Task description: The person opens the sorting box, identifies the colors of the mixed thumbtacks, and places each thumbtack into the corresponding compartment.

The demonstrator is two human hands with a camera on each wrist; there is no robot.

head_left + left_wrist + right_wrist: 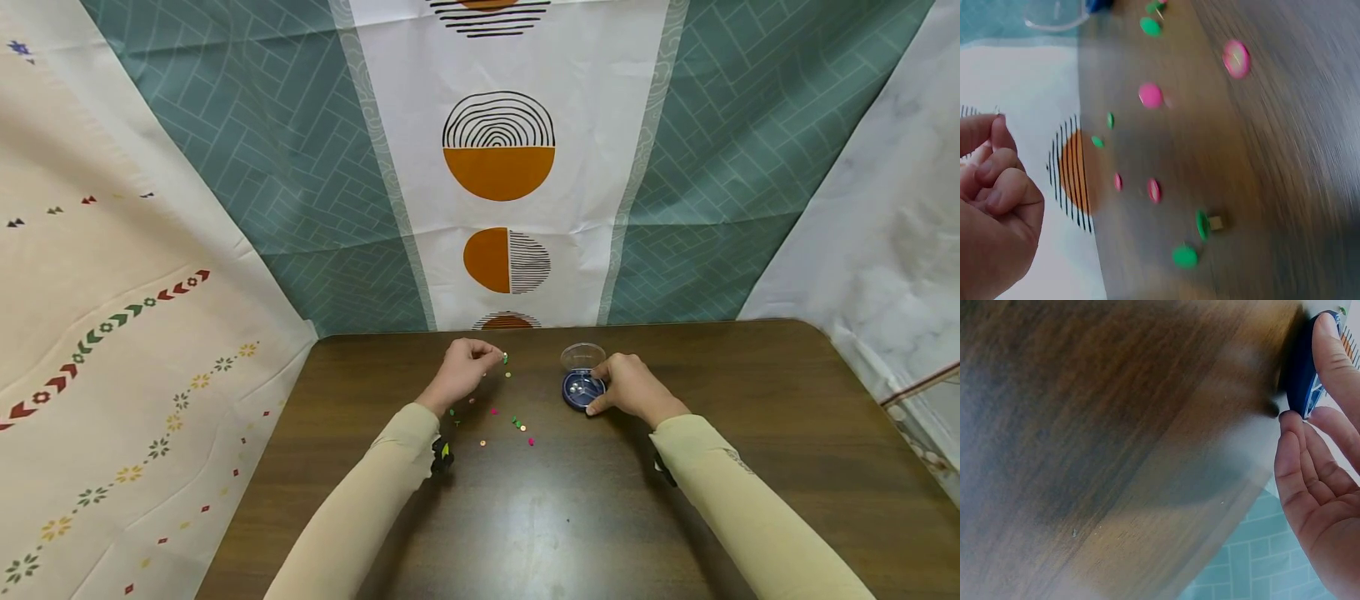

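Note:
My left hand (467, 369) is raised over the far part of the table, its thumb and forefinger pinched together on a tiny thumbtack; only a pale glint of it shows at the fingertips. Loose thumbtacks lie below and nearer, among them a pink one (1150, 95), a green one (1185, 257) and a green one on its side (1202, 225). With thumb and fingers, my right hand (636, 387) grips the rim of a round dark blue case (573, 396). The case's clear lid (582, 356) stands open at the far side.
The brown wooden table (540, 533) ends at a hanging patterned curtain (498, 217) at the back. A cream embroidered cloth (135, 375) hangs along the left, a pale marbled cloth (892, 275) on the right. Several tacks are scattered between the two hands.

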